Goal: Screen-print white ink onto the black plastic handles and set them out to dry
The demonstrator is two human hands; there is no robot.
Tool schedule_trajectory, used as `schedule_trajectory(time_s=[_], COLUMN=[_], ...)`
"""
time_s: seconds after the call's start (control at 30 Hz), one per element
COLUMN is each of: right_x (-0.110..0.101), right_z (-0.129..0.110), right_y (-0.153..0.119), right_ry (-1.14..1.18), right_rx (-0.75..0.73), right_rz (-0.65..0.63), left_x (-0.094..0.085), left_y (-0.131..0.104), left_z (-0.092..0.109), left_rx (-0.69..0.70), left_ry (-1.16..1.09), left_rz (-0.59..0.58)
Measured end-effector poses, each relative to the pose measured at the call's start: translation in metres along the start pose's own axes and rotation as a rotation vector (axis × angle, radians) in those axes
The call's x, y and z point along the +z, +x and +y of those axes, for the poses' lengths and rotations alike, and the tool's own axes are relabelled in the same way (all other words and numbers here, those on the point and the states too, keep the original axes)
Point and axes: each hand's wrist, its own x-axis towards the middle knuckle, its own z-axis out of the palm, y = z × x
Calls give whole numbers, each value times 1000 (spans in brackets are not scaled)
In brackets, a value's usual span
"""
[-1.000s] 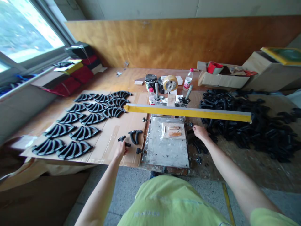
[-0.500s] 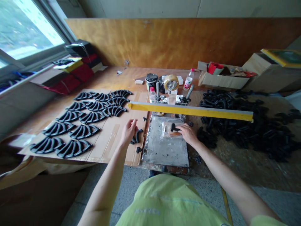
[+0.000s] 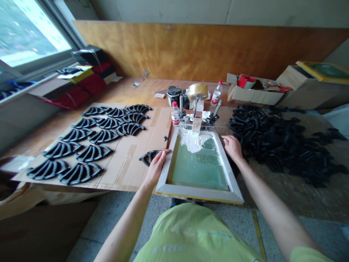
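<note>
A screen-printing frame [image 3: 171,154] with a green mesh lies lowered over the press in front of me. White ink [image 3: 193,141] is smeared across the far part of the mesh. My left hand [image 3: 157,163] holds the frame's left rail with its fingertips. Under and beside that hand lies a small stack of black T-shaped or curved pieces [image 3: 145,157] on the cardboard. My right hand [image 3: 233,147] is beside the right rail, fingers loosely bent and apart, with nothing visible in it. The metal plate and the black piece on it are hidden beneath the frame.
Rows of black curved pieces [image 3: 92,153] fan out on the cardboard [image 3: 120,171] at left. A heap of black pieces [image 3: 283,145] lies at right. Behind the frame stand a tape roll [image 3: 197,91], bottles [image 3: 216,94] and a black-lidded pot [image 3: 173,95]. A carton [image 3: 256,95] sits back right.
The frame has swung down from its raised, edge-on position and covers the plate. My left hand has moved right onto its rail. My right hand has let go of the black piece and moved right.
</note>
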Motion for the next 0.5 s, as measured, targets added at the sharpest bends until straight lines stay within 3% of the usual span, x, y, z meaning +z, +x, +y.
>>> schedule_trajectory(time_s=[0.1, 0.17, 0.23, 0.37, 0.5], right_x=[1, 13, 27, 40, 24], right_z=[-25, -55, -81, -97, -84], right_y=[40, 63, 74, 50, 14], right_ry=[23, 4, -56, -164, -74], right_rx=[-102, -224, -271, -309, -591], right_rz=[98, 24, -131, -326, -399], left_x=[1, 4, 6, 6, 5], left_y=[0, 4, 9, 11, 11], left_z=[-40, -60, -74, -85, -87], left_rx=[-97, -119, -115, -94, -71], left_ry=[10, 41, 90, 138, 142], left_rz=[-22, 12, 47, 62, 62])
